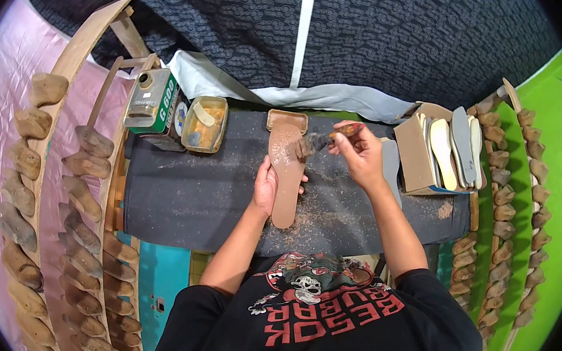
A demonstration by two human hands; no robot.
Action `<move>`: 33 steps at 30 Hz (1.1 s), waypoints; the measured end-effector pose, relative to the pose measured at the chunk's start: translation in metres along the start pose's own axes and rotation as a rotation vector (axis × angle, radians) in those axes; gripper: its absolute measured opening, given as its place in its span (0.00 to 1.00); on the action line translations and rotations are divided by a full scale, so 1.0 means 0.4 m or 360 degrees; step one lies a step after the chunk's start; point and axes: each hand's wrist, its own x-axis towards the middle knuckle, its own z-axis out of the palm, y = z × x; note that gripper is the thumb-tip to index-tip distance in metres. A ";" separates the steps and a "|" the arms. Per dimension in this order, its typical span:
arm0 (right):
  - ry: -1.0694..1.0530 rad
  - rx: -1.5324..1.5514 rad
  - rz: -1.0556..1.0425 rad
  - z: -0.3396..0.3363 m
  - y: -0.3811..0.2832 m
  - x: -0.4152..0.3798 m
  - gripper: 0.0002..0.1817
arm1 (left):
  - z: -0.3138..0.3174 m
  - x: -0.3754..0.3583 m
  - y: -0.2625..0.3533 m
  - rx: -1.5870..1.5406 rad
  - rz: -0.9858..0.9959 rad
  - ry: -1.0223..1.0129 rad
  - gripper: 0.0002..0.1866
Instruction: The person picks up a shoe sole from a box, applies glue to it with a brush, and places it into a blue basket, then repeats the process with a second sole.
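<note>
A brown shoe sole (pixel 286 182) lies across my left hand (pixel 266 187), whose thumb is on its left edge while fingertips show at its right edge. My right hand (pixel 362 157) is closed around the handle of a brush (pixel 318 143). The brush's bristles touch the upper, wider part of the sole, where a shiny wet patch shows. Just behind the sole's far end stands a small tan tub (pixel 295 117), partly hidden by it. A grey sole (pixel 390 159) lies on the table beyond my right wrist.
Brown crumbs litter the dark table cloth (pixel 182 191). At back left are a green-and-white can (pixel 162 105) and a tub of orange-brown stuff (pixel 205 132). A cardboard box (pixel 416 157) of soles stands right. Racks of wooden shoe lasts (pixel 23 158) flank both sides.
</note>
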 end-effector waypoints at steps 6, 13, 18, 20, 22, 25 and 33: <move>0.0112 -0.0680 -0.0468 0.009 -0.031 -0.030 0.11 | 0.025 0.020 -0.003 0.0001 -0.0080 -0.0019 0.34; -0.0120 -0.0799 -0.0492 0.023 -0.079 -0.068 0.10 | 0.028 0.023 0.004 0.0003 -0.0175 -0.0079 0.35; 0.0212 -0.0873 -0.0639 0.001 -0.095 0.003 0.09 | 0.042 0.012 -0.010 0.0004 -0.0263 -0.0178 0.36; 0.0188 -0.0891 -0.0619 -0.001 -0.099 -0.001 0.09 | 0.053 0.006 -0.013 0.0024 -0.0220 -0.0174 0.36; 0.0157 -0.0908 -0.0592 -0.001 -0.097 -0.019 0.09 | 0.055 0.006 -0.016 0.0013 -0.0213 -0.0145 0.36; -0.0081 -0.0965 -0.0614 0.012 -0.100 -0.074 0.10 | 0.052 0.015 -0.014 -0.0004 -0.0184 -0.0119 0.36; 0.0200 -0.0850 -0.0571 -0.022 -0.101 -0.042 0.10 | 0.061 0.016 -0.019 -0.0003 -0.0225 -0.0157 0.35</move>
